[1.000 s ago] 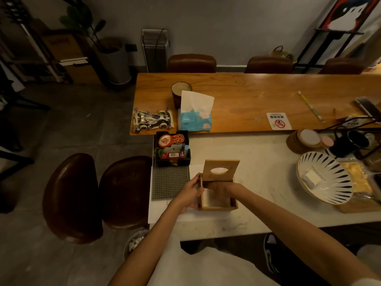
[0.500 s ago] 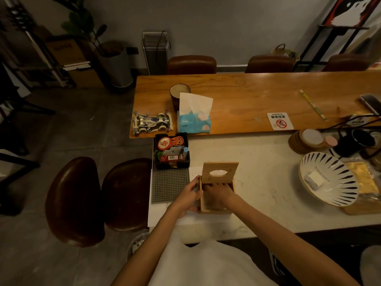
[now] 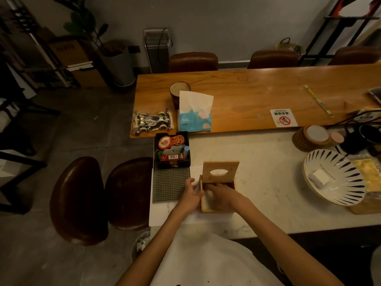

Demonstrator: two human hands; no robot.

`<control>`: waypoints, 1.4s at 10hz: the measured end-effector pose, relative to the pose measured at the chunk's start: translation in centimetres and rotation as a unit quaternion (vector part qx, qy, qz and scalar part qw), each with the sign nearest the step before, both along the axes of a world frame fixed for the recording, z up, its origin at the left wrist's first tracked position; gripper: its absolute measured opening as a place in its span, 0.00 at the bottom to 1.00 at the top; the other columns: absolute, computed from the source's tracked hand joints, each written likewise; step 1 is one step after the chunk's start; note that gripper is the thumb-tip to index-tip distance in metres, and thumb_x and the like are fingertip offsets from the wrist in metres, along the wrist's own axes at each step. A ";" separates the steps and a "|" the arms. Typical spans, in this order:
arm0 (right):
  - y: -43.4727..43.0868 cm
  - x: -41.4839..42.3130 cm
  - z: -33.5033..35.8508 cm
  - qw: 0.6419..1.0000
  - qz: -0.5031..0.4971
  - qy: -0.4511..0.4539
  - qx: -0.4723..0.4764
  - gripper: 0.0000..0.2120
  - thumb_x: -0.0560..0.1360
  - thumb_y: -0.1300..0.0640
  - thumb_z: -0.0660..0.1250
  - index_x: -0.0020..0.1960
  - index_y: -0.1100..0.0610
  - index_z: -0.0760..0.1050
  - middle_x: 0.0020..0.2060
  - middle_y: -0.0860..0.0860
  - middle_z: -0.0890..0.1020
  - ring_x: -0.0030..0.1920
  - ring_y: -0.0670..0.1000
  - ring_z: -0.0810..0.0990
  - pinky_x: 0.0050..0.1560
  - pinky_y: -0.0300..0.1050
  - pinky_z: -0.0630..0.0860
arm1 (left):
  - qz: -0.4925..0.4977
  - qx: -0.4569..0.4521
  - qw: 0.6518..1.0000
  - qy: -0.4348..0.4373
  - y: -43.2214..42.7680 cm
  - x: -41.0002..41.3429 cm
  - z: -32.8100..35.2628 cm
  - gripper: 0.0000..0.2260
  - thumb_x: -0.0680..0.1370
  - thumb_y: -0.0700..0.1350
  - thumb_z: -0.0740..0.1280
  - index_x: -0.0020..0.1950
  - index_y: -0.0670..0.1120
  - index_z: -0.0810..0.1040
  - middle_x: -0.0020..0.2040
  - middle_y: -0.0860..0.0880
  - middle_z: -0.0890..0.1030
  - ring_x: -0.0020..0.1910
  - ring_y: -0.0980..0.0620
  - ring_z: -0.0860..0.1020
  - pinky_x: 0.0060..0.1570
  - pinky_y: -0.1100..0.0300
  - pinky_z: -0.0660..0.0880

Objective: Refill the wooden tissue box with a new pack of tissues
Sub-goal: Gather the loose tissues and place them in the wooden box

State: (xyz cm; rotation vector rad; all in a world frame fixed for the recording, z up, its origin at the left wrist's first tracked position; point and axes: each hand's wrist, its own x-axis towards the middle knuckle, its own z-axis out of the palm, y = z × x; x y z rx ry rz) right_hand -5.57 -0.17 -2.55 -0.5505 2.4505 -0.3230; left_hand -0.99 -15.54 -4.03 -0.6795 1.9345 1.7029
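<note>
Left hand [image 3: 191, 195] steadies the box [image 3: 218, 209] with loose fingers, right hand [image 3: 222, 196] reaches inside, grip unclear; the pack [image 3: 194, 120] stands well beyond, nearer the left hand.

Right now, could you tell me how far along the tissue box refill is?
Done: the lid stands open. In hand: the left hand rests against the box while the right hand reaches inside; what it touches is unclear. Left: the blue tissue pack sits on the wooden table, not yet in the box.
</note>
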 end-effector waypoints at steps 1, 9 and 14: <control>1.8 0.0 0.8 0.995 -0.001 0.079 0.058 0.20 0.78 0.57 0.62 0.69 0.48 0.70 0.66 0.52 0.73 0.63 0.54 0.73 0.61 0.45 0.72 | -0.078 -0.092 0.991 0.051 0.3 0.2 0.2 0.14 0.81 0.39 0.59 0.63 0.53 0.60 0.63 0.43 0.73 0.51 0.48 0.76 0.49 0.50 0.77; 2.7 -0.5 -3.5 0.979 -0.078 0.057 0.178 0.13 0.76 0.61 0.60 0.59 0.53 0.77 0.53 0.51 0.82 0.52 0.54 0.82 0.43 0.43 0.68 | -0.273 -0.434 0.857 -0.045 4.8 -3.1 -1.0 0.13 0.78 0.35 0.63 0.62 0.40 0.76 0.62 0.41 0.72 0.58 0.45 0.75 0.55 0.55 0.75; 2.7 -0.7 -3.6 0.983 -0.083 0.053 0.155 0.14 0.77 0.61 0.60 0.60 0.54 0.76 0.54 0.53 0.81 0.54 0.55 0.81 0.46 0.44 0.71 | -0.225 -0.431 0.873 -0.046 5.4 -2.6 -0.8 0.14 0.76 0.35 0.66 0.61 0.39 0.76 0.65 0.40 0.68 0.57 0.44 0.76 0.56 0.55 0.75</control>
